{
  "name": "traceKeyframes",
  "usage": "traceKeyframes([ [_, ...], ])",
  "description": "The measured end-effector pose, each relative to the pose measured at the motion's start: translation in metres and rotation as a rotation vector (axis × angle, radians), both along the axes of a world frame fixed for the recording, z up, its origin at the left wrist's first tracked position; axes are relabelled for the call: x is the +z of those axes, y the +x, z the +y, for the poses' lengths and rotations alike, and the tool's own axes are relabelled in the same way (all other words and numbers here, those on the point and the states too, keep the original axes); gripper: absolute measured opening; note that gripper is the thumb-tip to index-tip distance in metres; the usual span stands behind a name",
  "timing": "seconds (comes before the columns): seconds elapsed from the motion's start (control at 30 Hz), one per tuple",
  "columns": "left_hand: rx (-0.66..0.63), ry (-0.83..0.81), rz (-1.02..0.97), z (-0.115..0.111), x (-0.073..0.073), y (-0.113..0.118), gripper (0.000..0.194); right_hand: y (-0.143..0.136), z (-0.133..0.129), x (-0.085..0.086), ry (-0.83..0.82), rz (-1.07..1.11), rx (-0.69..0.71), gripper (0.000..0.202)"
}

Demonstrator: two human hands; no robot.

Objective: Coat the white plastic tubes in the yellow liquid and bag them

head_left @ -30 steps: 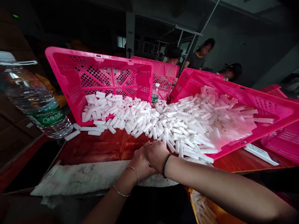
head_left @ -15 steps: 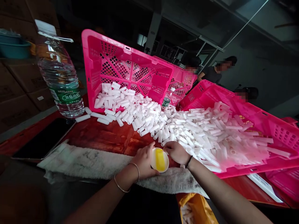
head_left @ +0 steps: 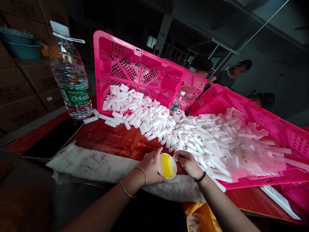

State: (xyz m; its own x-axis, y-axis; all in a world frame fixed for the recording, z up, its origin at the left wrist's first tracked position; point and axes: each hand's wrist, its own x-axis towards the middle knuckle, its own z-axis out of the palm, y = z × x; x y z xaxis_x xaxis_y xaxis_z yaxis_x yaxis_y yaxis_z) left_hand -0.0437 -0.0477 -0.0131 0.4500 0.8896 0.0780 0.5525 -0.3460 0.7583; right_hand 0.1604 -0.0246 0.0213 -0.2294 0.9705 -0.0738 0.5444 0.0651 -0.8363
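My left hand [head_left: 151,167] is closed around a small white round piece, cup-like or a roll, with a yellow strip [head_left: 167,166] across its face. The thumb and fingers grip its left side. My right hand [head_left: 189,164] is at the right rim of the round piece, thumb and index finger pinched together. What lies in that pinch is too small to make out. Both hands are above the near edge of the red table [head_left: 106,137], over a grey-white towel [head_left: 101,166]. Beyond them lies a large heap of short white tubes [head_left: 159,120].
Pink crates [head_left: 137,51] lie tipped behind the tubes, which spill from them. At left stand a large water bottle [head_left: 72,74] and a black phone or tablet [head_left: 54,138]. A smaller bottle [head_left: 176,102] leans among the tubes. A yellow bag [head_left: 205,216] hangs below. People [head_left: 224,77] are behind.
The view has swung slightly left. My right hand has drawn a little away from the rim, to the right and down. My left hand keeps its grip on the round piece.
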Motion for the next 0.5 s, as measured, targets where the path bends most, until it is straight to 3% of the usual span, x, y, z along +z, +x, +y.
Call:
traceKeyframes([
  [0.23, 0.013, 0.015, -0.005, -0.001, 0.002, 0.000, 0.118, 0.002, 0.019, -0.005, 0.075, -0.108, 0.106, 0.020],
  [0.5, 0.015, -0.012, 0.011, -0.001, 0.004, -0.001, 0.117, 0.015, 0.037, 0.010, 0.156, -0.298, 0.253, 0.018],
])
